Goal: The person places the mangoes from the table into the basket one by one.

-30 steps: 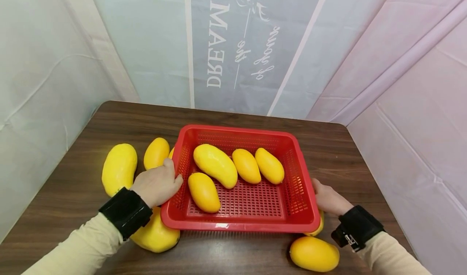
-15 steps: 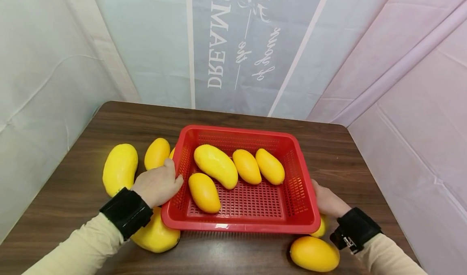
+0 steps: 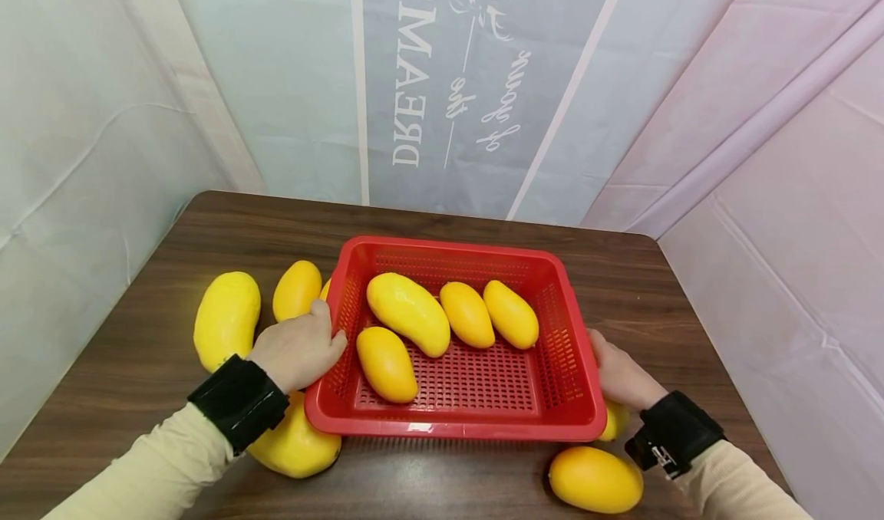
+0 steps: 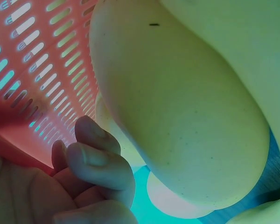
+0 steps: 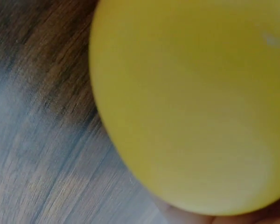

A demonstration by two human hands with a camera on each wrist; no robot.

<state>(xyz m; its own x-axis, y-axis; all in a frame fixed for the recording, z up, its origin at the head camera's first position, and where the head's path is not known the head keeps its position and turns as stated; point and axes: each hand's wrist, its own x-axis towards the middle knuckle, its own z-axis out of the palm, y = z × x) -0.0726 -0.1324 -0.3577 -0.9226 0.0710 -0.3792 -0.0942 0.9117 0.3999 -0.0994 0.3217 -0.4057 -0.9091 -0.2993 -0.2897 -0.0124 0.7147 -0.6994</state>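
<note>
A red perforated plastic basket holds several yellow mangoes, among them a long one. My left hand grips its left rim, thumb over the edge; the left wrist view shows curled fingers beside the slotted wall. My right hand is at the outside of the right rim, its fingers mostly hidden behind the basket. I cannot tell how they are curled. Below that hand lies a partly covered mango, filling much of the right wrist view as a smooth yellow mango.
Left of the basket lie a large yellow mango, a smaller one and another large one by the left forearm. One mango rests front right. The brown wooden table meets a hanging cloth behind.
The mango under my right hand has shifted slightly to the right, showing more from behind the basket corner. My right hand has moved a little; left hand and basket stay almost still.
</note>
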